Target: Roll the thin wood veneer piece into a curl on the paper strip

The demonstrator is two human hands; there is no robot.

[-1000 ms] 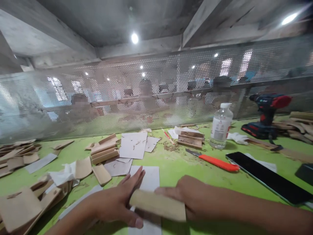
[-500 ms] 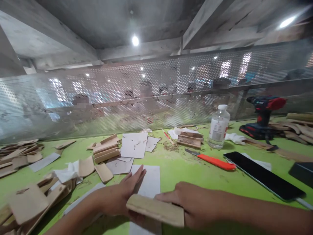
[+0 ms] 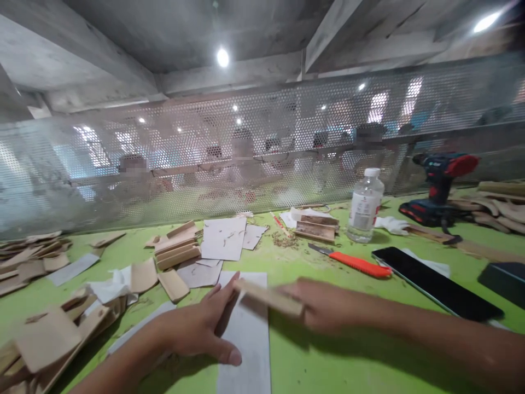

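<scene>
The wood piece sits in the right fingers, which are closed around its right end; they cover that end, and blur hides just how they grip. Its other end comes up to the left fingers, which are spread and grip nothing; whether the two touch I cannot tell. Beneath the left fingers lies one white sheet, partly covered by them and cut off at the bottom of the view.

On the green tabletop beyond the right fingers are one orange knife, one pencil and one capped clear bottle (the label covers much of it, so how full it is I cannot tell). Well to the right of those fingers are one phone, one drill and one dark block, cut off by the right edge.

Left of the left fingers, a wood pile runs out of view, overlapping too much to count. Far beyond both sets of fingers, a perforated screen leaves the people behind it too dim to number.
</scene>
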